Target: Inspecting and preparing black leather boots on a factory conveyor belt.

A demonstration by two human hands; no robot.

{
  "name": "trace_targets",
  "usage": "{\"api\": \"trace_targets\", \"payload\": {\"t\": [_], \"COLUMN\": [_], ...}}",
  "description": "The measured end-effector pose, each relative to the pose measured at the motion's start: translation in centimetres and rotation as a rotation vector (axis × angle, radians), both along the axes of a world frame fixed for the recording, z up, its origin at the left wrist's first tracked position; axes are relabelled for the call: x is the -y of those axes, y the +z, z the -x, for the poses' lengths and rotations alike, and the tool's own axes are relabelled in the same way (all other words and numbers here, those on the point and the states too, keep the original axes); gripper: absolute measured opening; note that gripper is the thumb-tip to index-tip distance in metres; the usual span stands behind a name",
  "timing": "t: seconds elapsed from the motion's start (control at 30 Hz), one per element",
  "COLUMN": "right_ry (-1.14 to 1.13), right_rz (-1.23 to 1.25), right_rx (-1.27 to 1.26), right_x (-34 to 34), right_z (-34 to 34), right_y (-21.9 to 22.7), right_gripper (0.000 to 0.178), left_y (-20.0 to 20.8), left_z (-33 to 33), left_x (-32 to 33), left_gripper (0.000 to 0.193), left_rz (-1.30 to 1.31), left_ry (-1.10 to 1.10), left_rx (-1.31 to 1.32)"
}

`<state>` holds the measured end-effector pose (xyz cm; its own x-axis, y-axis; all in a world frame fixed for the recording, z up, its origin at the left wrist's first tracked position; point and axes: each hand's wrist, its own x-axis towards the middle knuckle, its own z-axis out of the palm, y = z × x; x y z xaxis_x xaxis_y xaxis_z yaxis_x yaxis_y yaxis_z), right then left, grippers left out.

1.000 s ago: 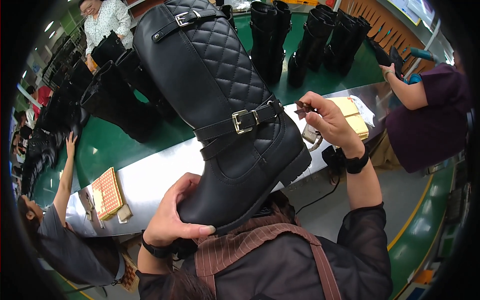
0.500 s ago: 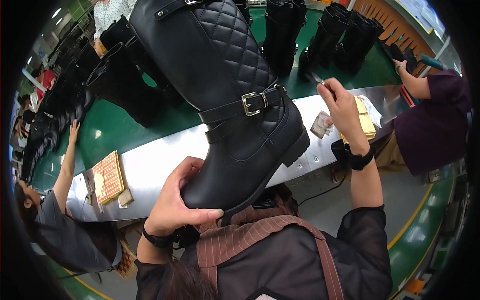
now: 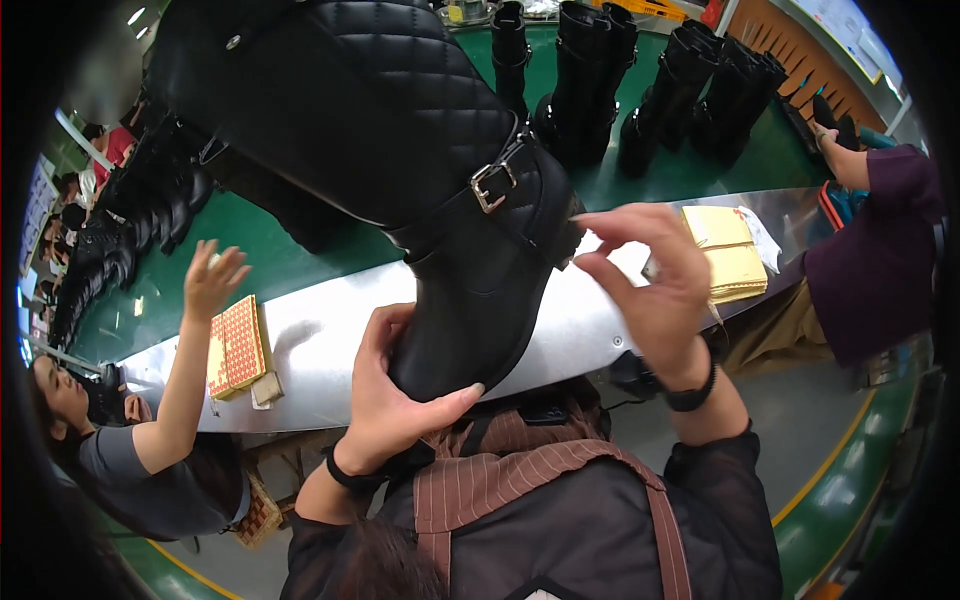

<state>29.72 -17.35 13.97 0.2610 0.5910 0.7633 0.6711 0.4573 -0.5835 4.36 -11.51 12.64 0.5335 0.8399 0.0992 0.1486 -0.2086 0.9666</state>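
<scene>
A tall black boot (image 3: 460, 260) with a quilted shaft and buckled ankle strap is held up, tilted, its shaft rising to the upper left. My left hand (image 3: 395, 395) is closed around its toe, with the thumb along the sole edge. At the heel, my right hand (image 3: 655, 285) has its fingers curled, the forefinger and thumb tips close to the heel edge. Whatever lies in its palm is hidden; a thin pointed end shows below the hand, too little to name.
Black boots (image 3: 585, 85) stand on the green table (image 3: 650, 190), more at left. On the metal ledge (image 3: 325, 330) lie a patterned pad (image 3: 238, 345) and a yellow stack (image 3: 725, 255). A co-worker (image 3: 150, 460) is at left, another (image 3: 865, 250) at right.
My right hand has come left and down to the boot's heel; the small pointed metal tool it held up no longer shows clearly. The boot has tilted further left. The left co-worker's hand has moved nearer.
</scene>
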Motion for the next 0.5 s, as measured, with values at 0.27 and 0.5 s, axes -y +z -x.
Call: {"api": "trace_targets", "payload": {"t": [0.27, 0.5], "right_ry": [0.013, 0.18], "right_rz": [-0.043, 0.318], "right_rx": [0.037, 0.012], "right_x": [-2.9, -2.1], "right_z": [3.1, 2.0], "right_y": [0.6, 1.3], "right_gripper": [0.017, 0.014], "left_y": [-0.9, -1.5], "left_z": [0.3, 1.0], "left_x": [0.1, 0.0], "left_gripper": [0.076, 0.076], "left_rz": [-0.068, -0.114], "left_ry": [0.044, 0.022], "left_rx": [0.031, 0.052]}}
